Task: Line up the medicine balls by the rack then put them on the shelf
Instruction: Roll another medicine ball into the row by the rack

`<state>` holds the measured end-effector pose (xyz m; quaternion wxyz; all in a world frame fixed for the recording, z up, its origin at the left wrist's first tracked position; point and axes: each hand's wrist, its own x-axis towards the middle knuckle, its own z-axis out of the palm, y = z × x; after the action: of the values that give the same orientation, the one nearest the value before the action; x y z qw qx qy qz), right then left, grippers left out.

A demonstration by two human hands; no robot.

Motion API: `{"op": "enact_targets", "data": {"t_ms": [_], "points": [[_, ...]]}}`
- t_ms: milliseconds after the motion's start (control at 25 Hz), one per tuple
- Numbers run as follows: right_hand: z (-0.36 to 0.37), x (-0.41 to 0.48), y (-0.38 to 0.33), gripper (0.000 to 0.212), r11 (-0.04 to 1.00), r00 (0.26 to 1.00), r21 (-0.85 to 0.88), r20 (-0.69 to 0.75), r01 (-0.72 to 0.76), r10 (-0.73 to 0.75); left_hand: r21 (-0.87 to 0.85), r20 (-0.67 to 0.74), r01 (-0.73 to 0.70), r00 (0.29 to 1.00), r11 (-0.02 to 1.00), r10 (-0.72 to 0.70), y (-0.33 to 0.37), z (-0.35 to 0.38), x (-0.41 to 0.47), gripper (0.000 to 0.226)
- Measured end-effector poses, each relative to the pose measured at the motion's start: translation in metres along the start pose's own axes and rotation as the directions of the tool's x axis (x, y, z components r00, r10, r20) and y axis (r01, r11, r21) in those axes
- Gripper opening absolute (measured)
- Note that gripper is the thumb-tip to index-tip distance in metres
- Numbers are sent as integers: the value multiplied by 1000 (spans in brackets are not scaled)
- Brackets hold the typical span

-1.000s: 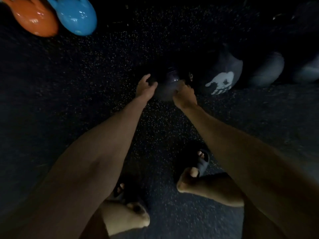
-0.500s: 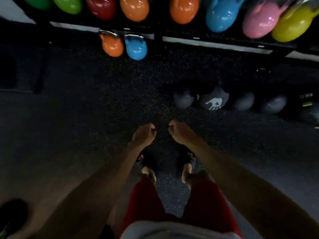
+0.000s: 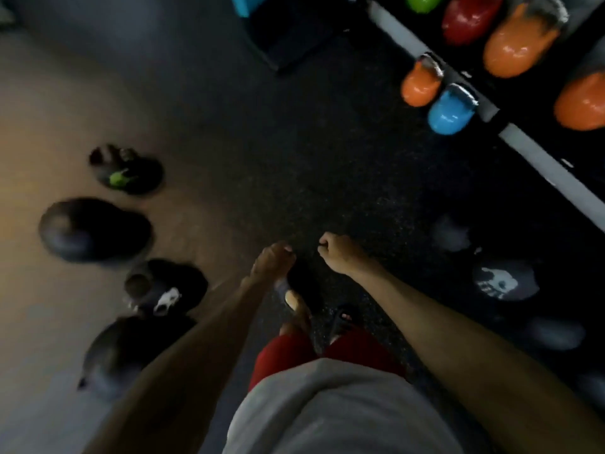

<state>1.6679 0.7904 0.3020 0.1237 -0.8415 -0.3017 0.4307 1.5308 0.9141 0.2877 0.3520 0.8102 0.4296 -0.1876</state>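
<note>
Several dark medicine balls lie loose on the floor to my left: one with a green mark (image 3: 126, 173), a plain large one (image 3: 93, 229), one with a white print (image 3: 165, 288) and another near my left arm (image 3: 121, 352). To my right, dark balls sit in a row by the rack, among them a grey one (image 3: 450, 232) and one with a white handprint (image 3: 504, 280). My left hand (image 3: 271, 260) hangs empty with loosely curled fingers. My right hand (image 3: 340, 252) is curled and holds nothing. The picture is blurred.
The rack (image 3: 537, 152) runs diagonally at the upper right, carrying red, orange and green kettlebells. An orange kettlebell (image 3: 420, 83) and a blue kettlebell (image 3: 450, 109) stand on the floor before it. A dark box (image 3: 288, 31) stands at the top centre. My sandalled feet are below my hands.
I let go of the ball set beside the handprint ball, stood up and turned left. The row by the rack now lies to my right, and loose balls came into view on the left.
</note>
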Motion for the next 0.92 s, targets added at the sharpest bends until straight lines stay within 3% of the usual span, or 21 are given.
{"op": "enact_targets", "data": {"t_ms": [120, 280, 520, 720, 920], "points": [[60, -24, -58, 34, 974, 978, -148, 141, 171, -151, -118, -72, 126, 988, 985, -135, -75, 0, -72, 37], [160, -60, -130, 34, 883, 900, -271, 325, 383, -291, -375, -162, 264, 925, 889, -343, -192, 12, -164, 28], [330, -144, -217, 34, 712, 759, -378, 560, 591, -333, -634, -180, 366, 787, 681, -590, -348, 59, -304, 27], [465, -224, -270, 35, 612, 705, -415, 609, 673, -362, -708, -166, 379, 731, 596, -662, -482, 92, -400, 31], [558, -257, -312, 33, 582, 702, -449, 630, 678, -332, -670, -169, 407, 731, 621, -661, -572, 82, -455, 27]]}}
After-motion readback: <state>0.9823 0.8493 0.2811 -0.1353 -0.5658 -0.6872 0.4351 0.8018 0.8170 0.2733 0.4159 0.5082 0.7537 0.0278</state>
